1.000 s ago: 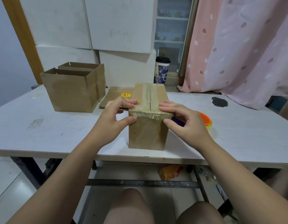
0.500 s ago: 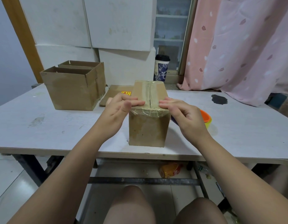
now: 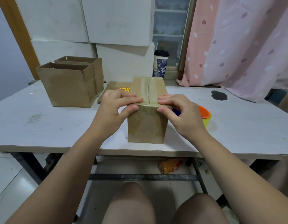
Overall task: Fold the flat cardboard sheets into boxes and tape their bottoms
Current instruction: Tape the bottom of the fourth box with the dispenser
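Note:
A brown cardboard box (image 3: 147,126) stands upside down near the table's front edge, its taped bottom facing up. Clear tape (image 3: 148,90) runs along the centre seam and folds over the near edge. My left hand (image 3: 115,109) pinches the box's near top edge on the left, fingers on top and thumb on the front face. On the right of that edge my right hand (image 3: 180,112) pinches the same way. Flat cardboard sheets (image 3: 115,86) lie behind the box, partly hidden.
Two open folded boxes (image 3: 70,84) stand at the back left of the white table (image 3: 43,125). An orange and yellow tape dispenser (image 3: 205,114) sits just right of my right hand. A lidded cup (image 3: 161,63) stands by the wall. A pink curtain (image 3: 245,46) hangs at right.
Both hands slid along the near top edge of the box, and their thumbs came down onto the taped front face. The box stayed in place.

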Demonstrator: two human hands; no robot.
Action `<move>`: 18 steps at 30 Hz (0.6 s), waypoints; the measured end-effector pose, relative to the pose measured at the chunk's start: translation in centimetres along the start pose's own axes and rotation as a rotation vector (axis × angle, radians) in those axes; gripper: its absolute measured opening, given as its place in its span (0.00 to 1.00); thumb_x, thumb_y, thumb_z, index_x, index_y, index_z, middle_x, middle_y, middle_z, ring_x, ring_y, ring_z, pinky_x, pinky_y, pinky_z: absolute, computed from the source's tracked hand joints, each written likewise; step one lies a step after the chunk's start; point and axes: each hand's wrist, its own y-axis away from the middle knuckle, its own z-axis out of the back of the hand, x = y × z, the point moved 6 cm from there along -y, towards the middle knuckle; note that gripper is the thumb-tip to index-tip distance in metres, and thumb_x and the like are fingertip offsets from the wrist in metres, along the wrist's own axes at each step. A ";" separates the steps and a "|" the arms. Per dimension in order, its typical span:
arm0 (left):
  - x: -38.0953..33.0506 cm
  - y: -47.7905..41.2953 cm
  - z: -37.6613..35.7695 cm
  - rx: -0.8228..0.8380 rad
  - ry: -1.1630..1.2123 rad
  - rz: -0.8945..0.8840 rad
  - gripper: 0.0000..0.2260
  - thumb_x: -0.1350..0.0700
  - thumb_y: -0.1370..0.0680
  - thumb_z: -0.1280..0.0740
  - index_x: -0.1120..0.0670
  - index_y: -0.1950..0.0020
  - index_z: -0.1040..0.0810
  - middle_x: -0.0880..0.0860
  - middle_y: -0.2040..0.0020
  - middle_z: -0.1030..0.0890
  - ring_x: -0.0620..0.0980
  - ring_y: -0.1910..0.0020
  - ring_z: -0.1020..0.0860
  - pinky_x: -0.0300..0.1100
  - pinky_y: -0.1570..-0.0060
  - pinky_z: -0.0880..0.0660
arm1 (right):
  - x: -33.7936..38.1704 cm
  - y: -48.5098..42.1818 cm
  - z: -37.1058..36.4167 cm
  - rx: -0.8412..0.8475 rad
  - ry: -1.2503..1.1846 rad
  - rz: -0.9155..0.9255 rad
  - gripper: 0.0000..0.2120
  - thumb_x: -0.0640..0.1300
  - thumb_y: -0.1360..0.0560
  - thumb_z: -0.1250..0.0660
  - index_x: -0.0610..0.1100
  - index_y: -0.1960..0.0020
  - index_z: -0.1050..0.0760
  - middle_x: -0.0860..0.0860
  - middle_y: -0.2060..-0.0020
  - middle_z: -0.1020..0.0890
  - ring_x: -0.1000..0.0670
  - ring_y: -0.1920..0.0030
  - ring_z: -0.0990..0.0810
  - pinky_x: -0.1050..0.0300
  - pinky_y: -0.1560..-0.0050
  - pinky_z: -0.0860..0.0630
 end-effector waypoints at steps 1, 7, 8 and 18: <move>-0.3 0.1 0.0 -0.039 -0.026 -0.031 0.11 0.56 0.24 0.34 0.53 0.42 0.20 0.48 0.48 0.22 0.51 0.43 0.29 0.25 0.41 0.42 | 0.2 0.1 -0.1 -0.017 0.035 0.023 0.07 0.40 0.27 0.28 0.42 0.49 0.18 0.58 0.51 0.20 0.56 0.42 0.24 0.60 0.39 0.29; -1.0 1.2 -1.4 -0.041 0.100 -0.003 0.10 0.56 0.24 0.34 0.58 0.45 0.21 0.50 0.41 0.22 0.48 0.31 0.31 0.37 0.35 0.33 | 0.9 1.2 -0.7 -0.117 0.080 0.073 0.09 0.43 0.26 0.31 0.40 0.49 0.20 0.54 0.49 0.19 0.50 0.40 0.23 0.58 0.39 0.29; -0.9 1.3 -1.7 -0.047 0.156 0.044 0.11 0.53 0.25 0.34 0.56 0.45 0.22 0.48 0.40 0.23 0.46 0.31 0.33 0.37 0.35 0.34 | 0.9 1.3 -0.8 -0.135 0.048 0.050 0.09 0.45 0.27 0.31 0.40 0.50 0.20 0.56 0.50 0.20 0.51 0.40 0.23 0.59 0.40 0.29; -1.4 1.2 -2.5 -0.224 0.083 0.117 0.11 0.54 0.28 0.28 0.58 0.50 0.21 0.52 0.46 0.19 0.51 0.37 0.27 0.43 0.38 0.32 | 0.8 1.1 -1.6 -0.204 0.090 0.019 0.07 0.43 0.26 0.31 0.38 0.53 0.21 0.49 0.53 0.18 0.47 0.43 0.23 0.64 0.44 0.32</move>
